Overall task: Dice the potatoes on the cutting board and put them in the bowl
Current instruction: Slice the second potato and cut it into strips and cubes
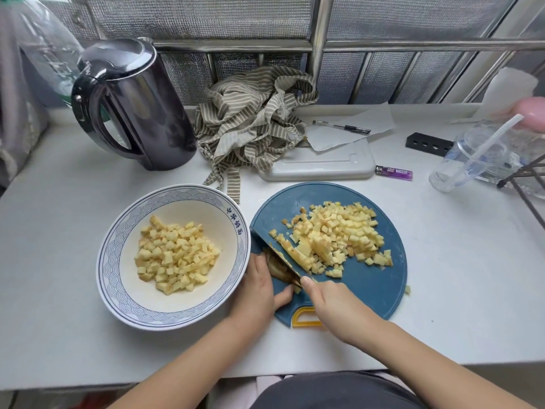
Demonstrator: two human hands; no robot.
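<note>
A round blue cutting board (pixel 368 278) lies right of centre with a heap of diced potato (pixel 336 234) on it. My right hand (pixel 330 302) grips the handle of a knife (pixel 274 255), whose blade stands on edge against the left side of the heap. My left hand (pixel 259 287) sits between bowl and board, fingers curled next to the blade; what they hold is hidden. A white bowl with blue pattern (pixel 118 284) on the left holds diced potato (pixel 174 258).
A dark kettle (pixel 129 107) stands back left, a striped cloth (pixel 253 125) behind the board. A white board (pixel 321 166) with paper and pen, a purple lighter (pixel 393 172), a plastic cup with straw (pixel 469 160) and a wire rack lie at back right.
</note>
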